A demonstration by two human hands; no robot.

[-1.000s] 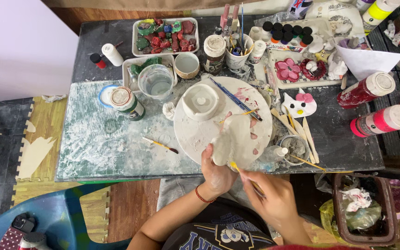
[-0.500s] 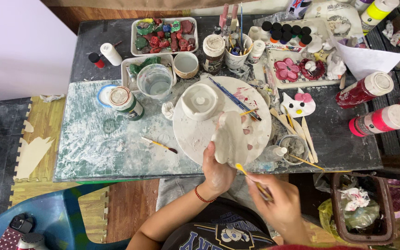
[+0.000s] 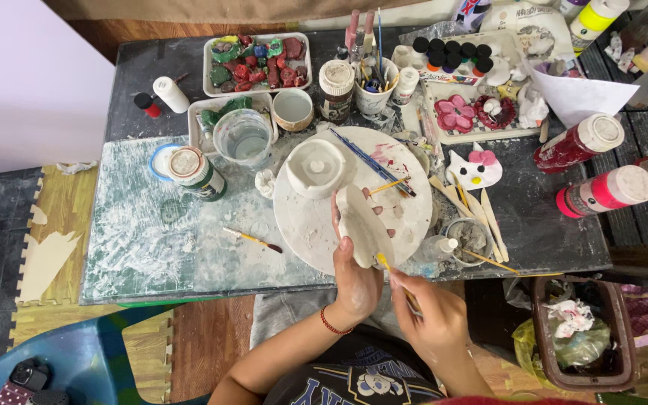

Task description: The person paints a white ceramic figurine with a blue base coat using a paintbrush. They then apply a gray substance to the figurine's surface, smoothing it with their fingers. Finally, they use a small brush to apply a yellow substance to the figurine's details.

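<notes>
Clay piece point(image 3: 364, 225), white and unpainted, stands gripped in your left hand point(image 3: 356, 281) above the round board's point(image 3: 301, 225) near edge. Your right hand point(image 3: 435, 321) pinches a yellow brush point(image 3: 393, 276), its tip touching the piece's lower edge. A white clay pot point(image 3: 315, 166) sits on the board behind.

Lighting: bright, even, diffuse; source not visible. Shadows: soft and short beneath the jars and the round white turntable point(image 3: 354, 199); deeper shade under the table edge toward the lap. Glare: mild sheen on the clear water cup point(image 3: 243, 137) and the red paint bottle point(image 3: 577, 142). Focus: sharp at centre. Blur: slight on the right hand point(image 3: 433, 319). Distortion: wide-angle bowing at the frame edges.
</notes>
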